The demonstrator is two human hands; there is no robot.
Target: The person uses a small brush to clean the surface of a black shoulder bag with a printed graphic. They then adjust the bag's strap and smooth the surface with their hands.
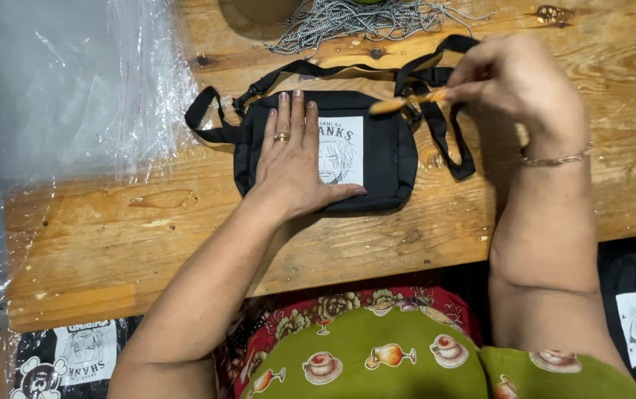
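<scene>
plastic sheet (59,89): crumpled at the counter's (111,229) left end
left hand (297,159): flat, fingers spread, pressing the black pouch (388,159) mid-counter
right hand (510,77): pinching an orange-handled tool (406,102) at the strap (443,133)
progress: pouch not yet bagged

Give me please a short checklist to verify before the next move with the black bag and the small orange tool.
1. Left hand lies flat on the black bag: ok.
2. Bag rests fully on the wooden table: ok.
3. Right hand grips the orange tool: ok.
4. Tool tip is at the bag's top right corner: ok.
5. Strap free of tangles: cannot tell.
6. Cord pile is apart from the bag: ok.
</scene>
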